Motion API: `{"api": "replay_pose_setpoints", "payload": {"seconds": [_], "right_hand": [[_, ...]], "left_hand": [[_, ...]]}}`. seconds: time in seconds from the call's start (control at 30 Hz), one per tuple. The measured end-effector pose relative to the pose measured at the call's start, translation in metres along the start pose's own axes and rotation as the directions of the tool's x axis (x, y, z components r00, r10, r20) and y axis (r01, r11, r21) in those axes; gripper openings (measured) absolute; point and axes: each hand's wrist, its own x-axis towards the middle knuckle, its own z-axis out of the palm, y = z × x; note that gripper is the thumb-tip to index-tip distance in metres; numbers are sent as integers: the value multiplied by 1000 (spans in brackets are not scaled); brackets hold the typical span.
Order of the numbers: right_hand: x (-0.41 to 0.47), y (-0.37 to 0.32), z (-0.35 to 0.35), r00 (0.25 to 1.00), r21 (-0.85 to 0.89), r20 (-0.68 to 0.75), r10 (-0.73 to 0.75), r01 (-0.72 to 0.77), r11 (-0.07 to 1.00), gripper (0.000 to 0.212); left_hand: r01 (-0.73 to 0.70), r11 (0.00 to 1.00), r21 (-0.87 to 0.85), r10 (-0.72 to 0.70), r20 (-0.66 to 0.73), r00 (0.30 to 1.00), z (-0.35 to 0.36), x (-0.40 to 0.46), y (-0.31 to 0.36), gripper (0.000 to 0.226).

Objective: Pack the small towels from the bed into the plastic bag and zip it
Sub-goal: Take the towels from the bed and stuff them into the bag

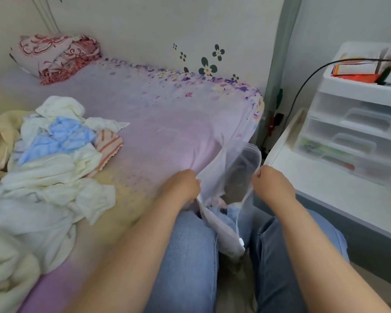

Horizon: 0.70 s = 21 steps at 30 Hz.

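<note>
A clear plastic bag (233, 175) hangs between my knees, its mouth pulled open. My left hand (182, 187) grips the bag's left edge. My right hand (272, 185) pinches the right edge. The white zipper slider (241, 241) sits low on the near side of the bag. Something pale blue shows through the bag's bottom, though I cannot make out what it is. A heap of small towels (54, 152), white, cream, blue and orange-striped, lies on the bed (167, 123) to the left.
A patterned pillow (57, 56) lies at the bed's far end by the wall. On the right stands a white desk (339, 195) with a plastic drawer unit (357, 129) and a black cable (303, 86). My jeans-clad legs fill the bottom middle.
</note>
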Motion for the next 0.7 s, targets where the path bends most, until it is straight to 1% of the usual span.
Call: {"api": "replay_pose_setpoints", "payload": {"seconds": [0.03, 0.07, 0.1, 0.13, 0.17, 0.2, 0.23, 0.27, 0.3, 0.33, 0.37, 0.4, 0.43, 0.47, 0.5, 0.53, 0.57, 0.6, 0.67, 0.7], "right_hand": [[0, 0, 1, 995, 82, -100, -19, 27, 996, 22], [-1, -1, 1, 980, 180, -196, -36, 72, 981, 22], [-4, -2, -1, 962, 265, -269, -45, 119, 957, 23], [-5, -3, -2, 954, 315, -298, -46, 143, 938, 28], [-4, -4, -2, 963, 311, -264, -50, 135, 941, 33], [0, -5, 1, 982, 242, -177, -61, 104, 965, 32], [4, -6, 5, 997, 108, -34, -64, 67, 992, 29], [7, -6, 8, 993, -11, 107, -49, 50, 999, 28], [9, -6, 9, 983, -77, 182, -30, 45, 996, 27], [10, -6, 6, 981, -87, 193, -26, 44, 995, 27], [12, -5, 0, 987, -35, 155, -37, 43, 998, 28], [12, -2, -9, 995, 40, 87, -53, 50, 998, 35], [8, 0, -18, 998, 124, -1, -68, 68, 990, 45], [2, 0, -27, 992, 196, -85, -91, 106, 975, 54], [-4, -2, -34, 983, 253, -145, -109, 144, 957, 57], [-5, -5, -36, 981, 278, -153, -116, 155, 948, 57], [-5, -10, -35, 985, 246, -115, -127, 153, 957, 56], [-4, -15, -30, 989, 169, -27, -142, 145, 975, 53], [-3, -18, -15, 970, 20, 195, -143, 142, 990, 51], [-3, -19, -8, 960, 3, 245, -137, 140, 990, 51]], "left_hand": [[-14, 989, -145, 0, -93, 996, -2, 2, 0, 23], [-64, 949, -309, 1, -199, 980, -5, 2, 2, 21], [-118, 877, -466, -18, -278, 960, -8, 2, 3, 18], [-142, 836, -529, -32, -307, 951, -9, 2, 4, 21], [-143, 837, -528, -22, -293, 956, -8, 6, 2, 25], [-88, 896, -435, 1, -197, 980, -4, 9, 1, 28], [-22, 952, -306, 10, -42, 999, 3, 11, -1, 29], [35, 981, -189, -18, 92, 996, 8, 10, -2, 28], [50, 991, -122, -35, 123, 992, 11, 11, -2, 25], [17, 992, -122, -13, 35, 999, 9, 11, -1, 23], [-48, 985, -165, 30, -112, 993, 6, 14, 1, 24], [-127, 961, -247, 63, -253, 965, -2, 10, 5, 24], [-203, 913, -354, 72, -349, 934, -9, 7, 7, 24], [-248, 853, -459, 53, -397, 916, -17, 3, 8, 23], [-265, 800, -539, 29, -406, 913, -22, 6, 5, 23], [-251, 767, -590, 22, -367, 930, -25, 7, 2, 24], [-221, 779, -587, 44, -301, 953, -23, 11, -5, 26], [-180, 821, -542, 77, -208, 975, -20, 12, -11, 27], [-114, 912, -395, 108, -37, 993, -7, 15, -22, 29], [-97, 929, -358, 101, -8, 995, 0, 12, -26, 31]]}}
